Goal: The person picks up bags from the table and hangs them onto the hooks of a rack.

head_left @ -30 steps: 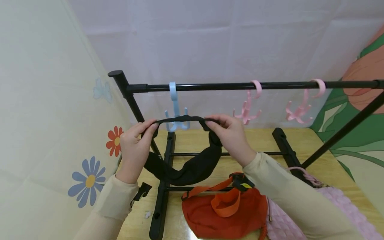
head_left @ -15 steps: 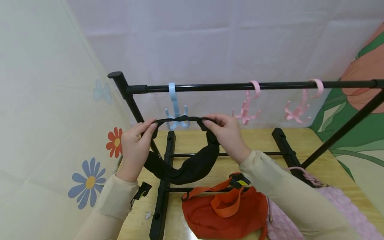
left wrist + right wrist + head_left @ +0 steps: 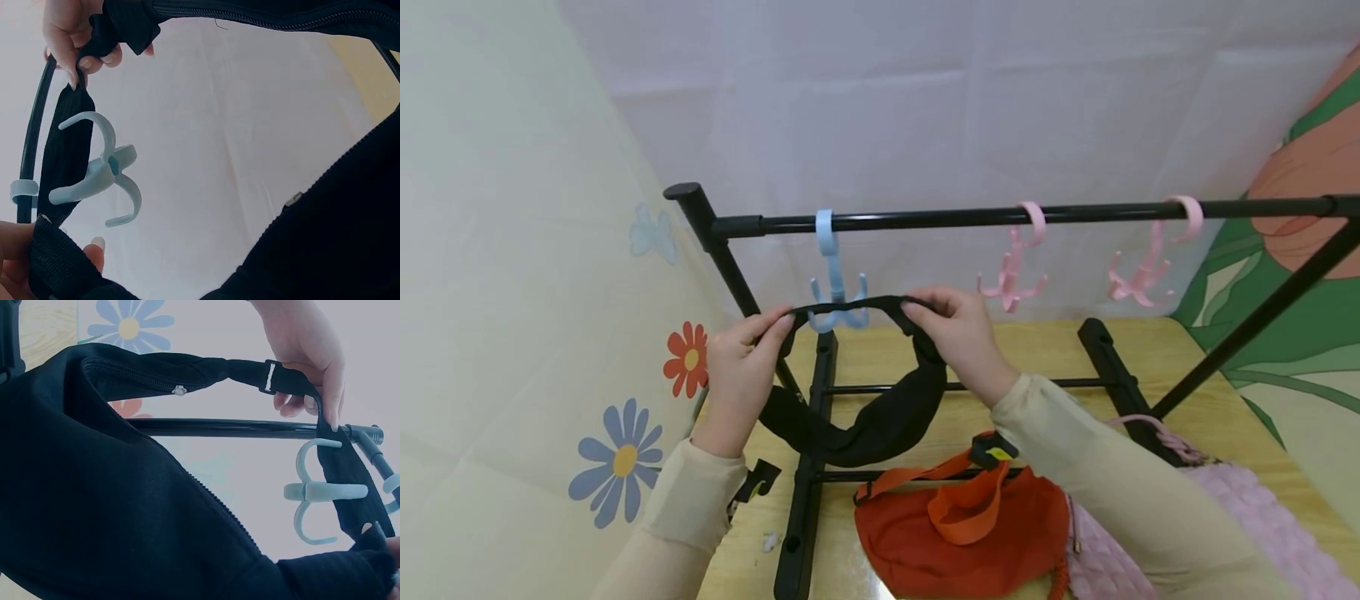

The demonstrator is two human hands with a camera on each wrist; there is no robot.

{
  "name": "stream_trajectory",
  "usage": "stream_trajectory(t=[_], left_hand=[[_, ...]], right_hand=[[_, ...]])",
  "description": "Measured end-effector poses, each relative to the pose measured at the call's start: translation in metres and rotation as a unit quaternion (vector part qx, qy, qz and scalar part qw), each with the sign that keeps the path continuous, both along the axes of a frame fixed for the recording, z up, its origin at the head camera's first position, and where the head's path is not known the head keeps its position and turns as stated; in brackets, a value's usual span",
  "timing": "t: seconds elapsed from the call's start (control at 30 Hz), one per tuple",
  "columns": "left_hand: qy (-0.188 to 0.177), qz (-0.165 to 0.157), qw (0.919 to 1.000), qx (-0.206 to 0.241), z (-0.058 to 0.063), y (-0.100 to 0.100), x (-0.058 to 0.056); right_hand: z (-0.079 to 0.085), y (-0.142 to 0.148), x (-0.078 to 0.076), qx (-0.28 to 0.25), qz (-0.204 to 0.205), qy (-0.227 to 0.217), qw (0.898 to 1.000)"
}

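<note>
Both hands hold up a black waist bag (image 3: pixel 880 429) in the head view, its zipped body hanging in a loop below the strap. The left hand (image 3: pixel 737 375) pinches the strap between thumb and fingers at one side. The right hand (image 3: pixel 964 337) pinches it at the other, so the strap (image 3: pixel 342 465) spans between them. At that span is a light blue four-prong hook (image 3: pixel 833 262), hung from the black rail. In both wrist views the hook's prongs (image 3: pixel 87 187) overlap the strap. A strap buckle (image 3: pixel 270 376) shows near the left hand.
Two pink hooks (image 3: pixel 1011 271) hang from the black rack's rail (image 3: pixel 925 218) farther right. A red-orange waist bag (image 3: pixel 955 533) lies on the wooden table (image 3: pixel 1030 346) below the hands. A pink quilted bag (image 3: pixel 1247 508) lies beside it, partly under the right forearm.
The strap's middle has lost its small hump and now crosses the blue hook near its prongs. The right hand has shifted slightly left. Both hands keep their pinch.
</note>
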State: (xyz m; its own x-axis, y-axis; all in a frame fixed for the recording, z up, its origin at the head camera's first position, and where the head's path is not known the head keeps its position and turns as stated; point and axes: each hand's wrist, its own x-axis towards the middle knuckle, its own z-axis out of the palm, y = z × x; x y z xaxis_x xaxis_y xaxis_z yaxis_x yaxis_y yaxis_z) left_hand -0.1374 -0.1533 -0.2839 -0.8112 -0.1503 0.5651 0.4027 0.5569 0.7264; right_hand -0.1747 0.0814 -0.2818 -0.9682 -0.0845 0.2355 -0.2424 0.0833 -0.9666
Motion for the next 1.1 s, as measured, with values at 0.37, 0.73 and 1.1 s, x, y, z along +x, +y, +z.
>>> stream_trajectory(t=[0.37, 0.73, 1.1], left_hand=[[-0.078, 0.004, 0.9963, 0.037, -0.007, 0.002, 0.001], [-0.029, 0.013, 0.9993, 0.018, -0.032, 0.009, -0.007], [-0.038, 0.041, 0.9983, 0.014, -0.044, 0.018, -0.008]], right_hand=[[-0.012, -0.001, -0.001, 0.022, -0.008, -0.01, 1.0], [-0.038, -0.001, -0.007, 0.066, -0.001, 0.028, 0.997], [-0.055, -0.007, -0.005, 0.162, 0.03, 0.099, 0.981]])
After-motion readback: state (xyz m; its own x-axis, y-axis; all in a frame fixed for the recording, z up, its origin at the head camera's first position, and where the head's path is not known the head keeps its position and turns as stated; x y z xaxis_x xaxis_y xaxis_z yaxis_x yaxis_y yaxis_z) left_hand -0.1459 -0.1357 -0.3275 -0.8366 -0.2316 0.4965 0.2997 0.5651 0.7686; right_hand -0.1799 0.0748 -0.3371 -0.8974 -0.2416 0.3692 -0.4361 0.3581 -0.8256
